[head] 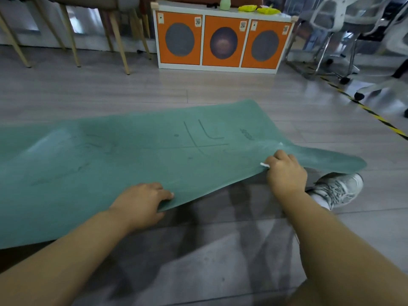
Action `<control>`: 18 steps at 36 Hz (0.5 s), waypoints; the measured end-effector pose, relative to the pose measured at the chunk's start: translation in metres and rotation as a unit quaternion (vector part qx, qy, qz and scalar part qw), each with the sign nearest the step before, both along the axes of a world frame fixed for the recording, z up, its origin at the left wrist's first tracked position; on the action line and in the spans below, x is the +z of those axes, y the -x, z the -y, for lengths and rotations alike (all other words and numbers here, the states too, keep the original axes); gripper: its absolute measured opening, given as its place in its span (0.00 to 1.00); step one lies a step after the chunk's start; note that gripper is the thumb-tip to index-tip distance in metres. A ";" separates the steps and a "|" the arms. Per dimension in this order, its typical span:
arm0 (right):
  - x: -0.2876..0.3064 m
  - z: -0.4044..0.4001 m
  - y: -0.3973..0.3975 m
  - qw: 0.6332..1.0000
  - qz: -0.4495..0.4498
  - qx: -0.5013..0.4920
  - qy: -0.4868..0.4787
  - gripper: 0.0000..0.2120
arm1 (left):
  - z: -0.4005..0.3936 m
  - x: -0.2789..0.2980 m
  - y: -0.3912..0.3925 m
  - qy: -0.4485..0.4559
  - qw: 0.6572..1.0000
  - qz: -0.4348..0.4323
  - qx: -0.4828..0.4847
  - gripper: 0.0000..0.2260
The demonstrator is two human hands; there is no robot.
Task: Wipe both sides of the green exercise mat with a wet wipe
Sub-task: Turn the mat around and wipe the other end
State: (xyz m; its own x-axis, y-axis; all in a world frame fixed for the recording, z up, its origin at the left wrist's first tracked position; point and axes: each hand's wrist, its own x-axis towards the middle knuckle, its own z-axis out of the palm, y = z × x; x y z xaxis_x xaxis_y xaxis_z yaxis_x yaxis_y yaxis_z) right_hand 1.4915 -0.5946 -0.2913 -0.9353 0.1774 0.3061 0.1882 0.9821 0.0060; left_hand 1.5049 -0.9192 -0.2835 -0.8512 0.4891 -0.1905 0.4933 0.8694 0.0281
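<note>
Now mat (pixel 132 155) was on floor (pixel 220 261), near edge lifted; left hand (pixel 141 204) gripped edge, right hand (pixel 286 171) pinched edge together with wipe (pixel 265 165). Risk: limp mat could slip, fold onto itself, or wipe drop; shoe (pixel 340 188) under corner might snag flip

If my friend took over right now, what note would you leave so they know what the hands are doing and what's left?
Left hand: grips the near edge of the green mat, lifting it off the floor.
Right hand: grips the same edge further right, with the white wet wipe bunched in its fingers.
Mat: lies spread out, near edge raised, its right end curling over a grey shoe.
Done: cannot tell how much is wiped.
Left: probably flip the mat, then wipe its other side.
</note>
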 end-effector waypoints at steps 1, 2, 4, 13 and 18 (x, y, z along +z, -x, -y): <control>0.001 -0.005 0.001 1.000 -0.009 -0.010 -0.002 0.04 | -0.006 0.001 0.000 0.005 1.000 -0.003 -0.001 0.19; 0.003 -0.010 0.000 1.000 -0.017 -0.018 -0.008 0.05 | -0.014 0.001 0.000 0.013 1.000 -0.007 -0.002 0.18; 0.005 -0.013 -0.005 0.999 0.023 -0.036 -0.020 0.08 | -0.031 -0.001 0.001 0.033 0.999 -0.016 -0.012 0.16; -0.007 0.015 -0.026 0.973 0.053 0.209 -0.087 0.05 | -0.096 -0.007 0.006 -0.032 0.998 -0.019 -0.045 0.12; -0.008 -0.023 -0.024 0.987 0.119 0.066 -0.087 0.05 | -0.089 -0.005 0.011 -0.112 0.987 0.069 -0.095 0.19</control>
State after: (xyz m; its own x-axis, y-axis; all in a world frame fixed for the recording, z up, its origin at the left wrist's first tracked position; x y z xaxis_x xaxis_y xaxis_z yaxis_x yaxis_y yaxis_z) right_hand 1.5159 -0.5713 -0.2990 -0.9959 0.0126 0.0894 0.0309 0.9780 0.2062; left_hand 1.4938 -0.8299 -0.2882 -0.7138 0.6801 -0.1673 0.6246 0.7262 0.2873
